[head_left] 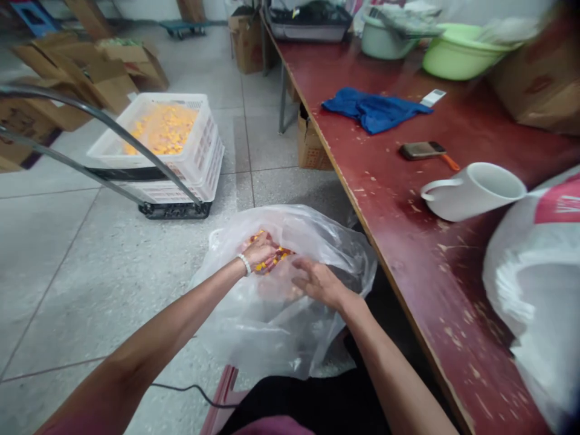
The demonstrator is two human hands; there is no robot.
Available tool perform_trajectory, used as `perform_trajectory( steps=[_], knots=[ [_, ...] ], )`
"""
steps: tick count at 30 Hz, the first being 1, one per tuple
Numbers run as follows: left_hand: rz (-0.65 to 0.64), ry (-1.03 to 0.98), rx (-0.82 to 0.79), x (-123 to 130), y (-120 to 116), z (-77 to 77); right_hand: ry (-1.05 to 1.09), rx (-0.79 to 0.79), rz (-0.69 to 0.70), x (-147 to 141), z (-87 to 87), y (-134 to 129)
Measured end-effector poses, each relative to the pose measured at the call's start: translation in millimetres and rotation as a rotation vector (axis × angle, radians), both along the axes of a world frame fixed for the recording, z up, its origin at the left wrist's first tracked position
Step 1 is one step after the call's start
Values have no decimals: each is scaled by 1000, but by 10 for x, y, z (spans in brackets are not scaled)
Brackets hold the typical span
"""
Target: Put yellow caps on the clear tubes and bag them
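Note:
A large clear plastic bag (281, 329) stands on the floor beside the table, its mouth spread wide. Inside lie small wrapped pieces (275, 261) in red, orange and yellow, too small to name surely. My left hand (261, 249), with a white beaded bracelet at the wrist, reaches into the bag and rests on these pieces, fingers stretched out and partly hidden. To its right, my right hand (319, 281) is at the bag's opening, fingers apart and close to the plastic. I see nothing held in it.
A red worn table (385, 211) runs along the right, bearing a white mug (480, 196), a phone-like device (422, 150), blue cloth (374, 109) and a green basin (462, 54). Left, a trolley (174, 208) carries white crates (199, 145) near cardboard boxes (104, 78). A cable (190, 386) crosses the floor.

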State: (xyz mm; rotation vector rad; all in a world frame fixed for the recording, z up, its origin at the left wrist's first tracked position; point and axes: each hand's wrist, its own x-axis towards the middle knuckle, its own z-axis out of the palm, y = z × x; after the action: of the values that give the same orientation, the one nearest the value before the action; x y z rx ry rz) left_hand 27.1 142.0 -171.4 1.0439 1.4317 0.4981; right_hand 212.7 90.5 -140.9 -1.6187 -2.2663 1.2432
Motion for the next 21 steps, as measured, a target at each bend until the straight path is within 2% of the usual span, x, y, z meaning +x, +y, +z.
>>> perform_trajectory(
  steps=[4, 8, 10, 12, 14, 16, 18, 21],
  knots=[
    [-82, 48, 35, 20, -221, 197, 97, 71, -80, 77, 352, -548],
    [-200, 88, 131, 19, -410, 359, 170, 166, -198, 417, 684, -1302],
    [-245, 82, 204, 94, -487, 462, 157, 239, -338, 637, 841, -1719],
    [-292, 101, 285, 248, -587, 629, 116, 346, -531, 855, 974, -2157],
    [-358, 143, 379, 485, -717, 841, 64, 504, -728, 1055, 1054, -2603],
    [-466, 150, 470, 804, -860, 1045, -32, 686, -923, 1231, 1061, -3033],
    [-599, 87, 569, 1196, -993, 1201, -167, 818, -1121, 1387, 1004, -3430],
    [-773, 2, 773, 1887, -1139, 1337, -351, 903, -1388, 1578, 858, -3944]
  ],
)
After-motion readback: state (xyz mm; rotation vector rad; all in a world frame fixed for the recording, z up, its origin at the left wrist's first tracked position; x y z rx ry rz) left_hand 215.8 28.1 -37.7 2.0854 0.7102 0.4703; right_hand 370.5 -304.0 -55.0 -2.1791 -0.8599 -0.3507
